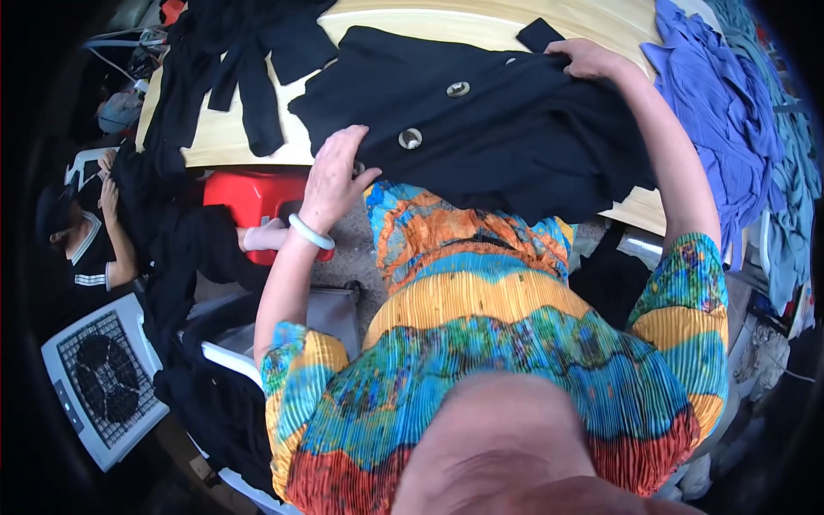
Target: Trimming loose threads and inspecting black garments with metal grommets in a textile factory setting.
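Note:
A black garment with large round buttons lies across the light wood table, its near part drooping over the front edge. My left hand rests at the garment's left near edge, fingers stretched out and thumb apart. At the far right, my right hand has its fingers curled over the garment's upper edge, gripping the cloth. Just beyond those fingers is a small black cloth piece; whether it joins the garment I cannot tell.
More black clothing covers the left end of the table. Purple clothes hang at the right. Below the table stands a red plastic stool. A co-worker sits at the left, near a white grilled appliance.

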A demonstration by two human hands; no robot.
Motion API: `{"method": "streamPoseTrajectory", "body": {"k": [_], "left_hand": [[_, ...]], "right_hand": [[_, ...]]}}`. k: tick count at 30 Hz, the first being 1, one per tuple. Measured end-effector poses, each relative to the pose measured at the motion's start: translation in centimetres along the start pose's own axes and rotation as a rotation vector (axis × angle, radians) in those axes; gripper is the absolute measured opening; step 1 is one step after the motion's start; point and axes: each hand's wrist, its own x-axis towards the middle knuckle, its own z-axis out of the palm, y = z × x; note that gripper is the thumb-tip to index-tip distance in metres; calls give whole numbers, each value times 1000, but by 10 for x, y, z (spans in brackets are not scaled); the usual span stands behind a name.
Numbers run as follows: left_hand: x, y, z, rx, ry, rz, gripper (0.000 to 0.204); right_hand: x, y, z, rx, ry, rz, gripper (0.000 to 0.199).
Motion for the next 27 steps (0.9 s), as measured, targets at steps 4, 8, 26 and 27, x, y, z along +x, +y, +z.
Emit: {"method": "streamPoseTrajectory", "body": {"k": [4,8,26,27], "left_hand": [[8,-8,-5,-29,-22,-172,55],[35,-15,-47,-229,1,-112,44],[1,-17,-2,-346,181,-286,30],[-4,-20,2,-416,216,-416,22]], "right_hand": [[-26,9,4,-27,275,62,37],[-111,6,-30,145,643,101,30],[-155,-9,35,390,485,379,40],[-154,-11,36,392,484,378,40]]}}
